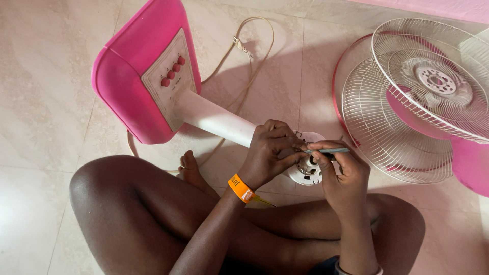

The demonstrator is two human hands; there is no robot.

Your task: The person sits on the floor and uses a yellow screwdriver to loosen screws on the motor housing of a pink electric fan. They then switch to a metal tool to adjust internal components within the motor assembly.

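Both hands are working at the motor end of a dismantled pedestal fan lying across the floor (46, 102). Left hand (270, 153) is wrapping its fingers closed around the white motor housing (305, 170) where the white stem (216, 119) meets it, while the right hand (341, 175) is pinching a thin metal tool (331, 150), seemingly a small screwdriver or pick, against the top of the housing. Its exact tip is hidden between the fingers.

Fan body is resting near the person's crossed legs, its pink base (132, 76) tipped up at the far end, the cord (249, 56) trailing behind. The plastic housing looks light and stiff but smooth, probably inclined to roll, so gripping it around the neck as the left hand is doing seems the steadiest hold. Two wire grilles (407, 102) are lying stacked to the right with the pink blade (471, 165) beneath; they look springy and easily bent, best lifted by the rim.
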